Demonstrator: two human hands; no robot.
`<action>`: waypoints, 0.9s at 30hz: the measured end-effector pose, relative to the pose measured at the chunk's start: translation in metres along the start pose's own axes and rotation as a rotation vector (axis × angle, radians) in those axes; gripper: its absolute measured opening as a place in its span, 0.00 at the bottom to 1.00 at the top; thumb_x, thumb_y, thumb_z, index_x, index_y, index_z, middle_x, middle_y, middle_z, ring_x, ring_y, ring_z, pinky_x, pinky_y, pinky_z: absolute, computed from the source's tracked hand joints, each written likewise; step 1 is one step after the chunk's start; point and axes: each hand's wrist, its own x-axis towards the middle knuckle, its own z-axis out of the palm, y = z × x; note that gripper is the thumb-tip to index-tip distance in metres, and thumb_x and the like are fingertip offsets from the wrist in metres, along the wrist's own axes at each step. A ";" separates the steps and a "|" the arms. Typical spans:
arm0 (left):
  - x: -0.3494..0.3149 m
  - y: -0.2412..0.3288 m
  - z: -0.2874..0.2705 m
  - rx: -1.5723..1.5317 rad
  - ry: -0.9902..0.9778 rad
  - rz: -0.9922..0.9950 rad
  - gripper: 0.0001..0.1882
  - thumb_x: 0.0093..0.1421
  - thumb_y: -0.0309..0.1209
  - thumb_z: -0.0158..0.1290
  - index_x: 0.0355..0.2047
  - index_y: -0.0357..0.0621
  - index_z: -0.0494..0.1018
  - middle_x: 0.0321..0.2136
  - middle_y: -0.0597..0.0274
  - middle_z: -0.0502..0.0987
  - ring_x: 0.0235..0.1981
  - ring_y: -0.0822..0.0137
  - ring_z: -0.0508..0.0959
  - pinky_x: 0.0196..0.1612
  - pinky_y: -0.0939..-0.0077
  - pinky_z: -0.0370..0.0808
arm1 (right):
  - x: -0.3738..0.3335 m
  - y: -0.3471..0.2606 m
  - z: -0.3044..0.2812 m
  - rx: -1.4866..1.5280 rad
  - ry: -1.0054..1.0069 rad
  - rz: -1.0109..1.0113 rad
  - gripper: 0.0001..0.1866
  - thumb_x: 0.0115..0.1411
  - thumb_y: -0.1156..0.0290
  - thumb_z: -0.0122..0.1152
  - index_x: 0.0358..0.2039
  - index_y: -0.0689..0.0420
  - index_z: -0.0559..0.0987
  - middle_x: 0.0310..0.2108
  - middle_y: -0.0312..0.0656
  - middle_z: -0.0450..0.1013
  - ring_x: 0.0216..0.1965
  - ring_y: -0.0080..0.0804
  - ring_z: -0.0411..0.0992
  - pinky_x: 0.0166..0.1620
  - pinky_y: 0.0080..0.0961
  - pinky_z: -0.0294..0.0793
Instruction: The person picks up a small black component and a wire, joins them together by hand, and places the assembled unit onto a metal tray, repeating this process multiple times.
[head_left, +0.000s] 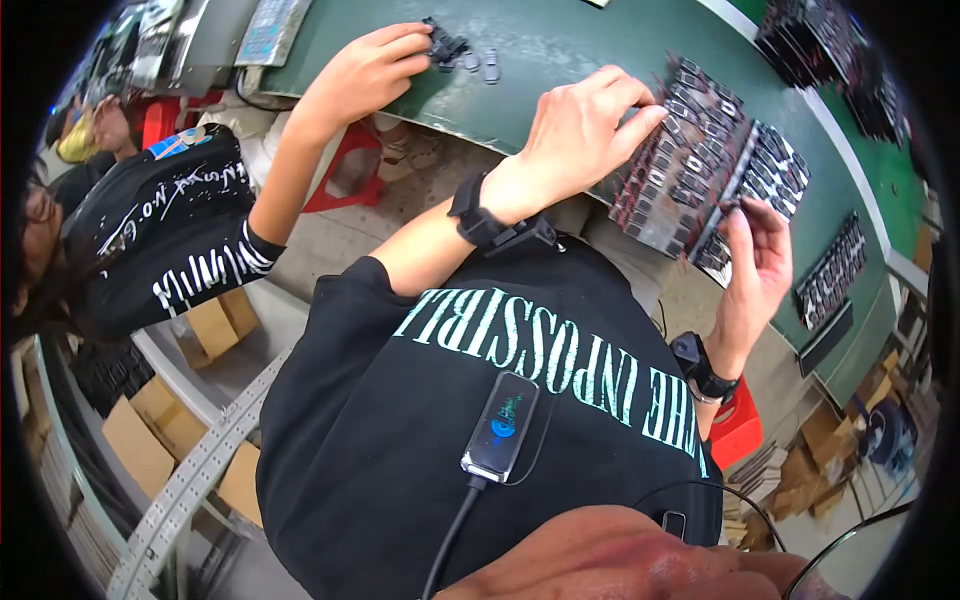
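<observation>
My left hand point(585, 130) is over the left edge of a board point(665, 185) covered in rows of small dark rectangular parts with thin red wires. Its thumb and fingertips come together there, and whatever is between them is too small to name. Beside that board on the right lies a second board point(778, 170) with black and whitish parts. At this board's near end, the thumb and fingers of my right hand point(757, 255) are pinched together around something small and dark that I cannot make out. Both my wrists wear black straps.
At left, a co-worker's hand point(385, 70) touches a clump of black parts point(445, 45) near small grey pieces point(490, 66) on the green table point(560, 40). Dark stacked boards point(820, 45) stand at the far right. Another filled board point(832, 272) lies near the right edge.
</observation>
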 end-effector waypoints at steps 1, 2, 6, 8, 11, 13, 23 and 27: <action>-0.004 -0.005 -0.006 0.012 0.002 -0.010 0.09 0.56 0.35 0.60 0.32 0.44 0.78 0.28 0.59 0.78 0.26 0.60 0.79 0.29 0.72 0.75 | 0.001 0.001 -0.001 0.009 0.018 0.003 0.10 0.63 0.79 0.56 0.45 0.63 0.74 0.39 0.40 0.75 0.37 0.22 0.73 0.44 0.18 0.71; -0.007 -0.012 -0.016 0.113 0.027 -0.019 0.09 0.56 0.35 0.60 0.31 0.44 0.78 0.27 0.60 0.78 0.26 0.59 0.79 0.29 0.71 0.75 | 0.002 0.001 -0.002 0.013 0.015 0.007 0.10 0.63 0.79 0.56 0.45 0.63 0.74 0.39 0.40 0.75 0.37 0.22 0.73 0.44 0.18 0.71; -0.016 -0.050 -0.060 0.444 0.078 -0.085 0.08 0.57 0.36 0.58 0.32 0.45 0.77 0.28 0.60 0.77 0.26 0.58 0.79 0.28 0.68 0.76 | 0.005 0.000 0.000 0.008 0.033 -0.003 0.10 0.62 0.80 0.57 0.45 0.63 0.74 0.39 0.42 0.76 0.37 0.23 0.74 0.44 0.18 0.72; -0.020 -0.065 -0.066 0.578 0.085 -0.141 0.08 0.57 0.35 0.58 0.32 0.45 0.76 0.28 0.58 0.76 0.26 0.57 0.79 0.28 0.66 0.76 | 0.008 0.004 0.008 0.024 0.000 0.007 0.10 0.62 0.80 0.57 0.44 0.63 0.74 0.39 0.42 0.76 0.37 0.23 0.74 0.44 0.18 0.72; -0.021 -0.077 -0.064 0.658 0.102 -0.071 0.09 0.56 0.35 0.58 0.34 0.45 0.75 0.29 0.58 0.75 0.27 0.57 0.79 0.27 0.65 0.76 | 0.011 0.006 0.016 0.035 -0.042 0.012 0.10 0.62 0.80 0.57 0.45 0.63 0.74 0.40 0.42 0.77 0.38 0.23 0.74 0.45 0.18 0.72; -0.022 -0.081 -0.061 0.601 0.089 -0.075 0.09 0.56 0.34 0.59 0.34 0.45 0.75 0.28 0.58 0.76 0.27 0.57 0.79 0.27 0.65 0.76 | 0.008 0.009 0.020 0.028 -0.076 0.034 0.10 0.63 0.80 0.57 0.45 0.63 0.74 0.40 0.43 0.77 0.38 0.23 0.74 0.46 0.19 0.72; -0.025 0.014 -0.033 -0.351 -0.311 -0.333 0.08 0.57 0.30 0.59 0.35 0.41 0.75 0.28 0.57 0.80 0.32 0.67 0.82 0.33 0.76 0.76 | 0.008 0.016 0.033 0.163 -0.197 0.129 0.09 0.63 0.78 0.55 0.44 0.64 0.75 0.49 0.46 0.73 0.42 0.28 0.75 0.47 0.21 0.73; -0.021 0.035 -0.030 -0.584 -0.444 -0.528 0.08 0.60 0.29 0.58 0.36 0.38 0.75 0.31 0.58 0.81 0.32 0.73 0.81 0.36 0.80 0.77 | 0.009 0.010 0.036 0.232 -0.198 0.014 0.09 0.63 0.77 0.56 0.44 0.64 0.76 0.47 0.45 0.74 0.41 0.27 0.75 0.47 0.21 0.74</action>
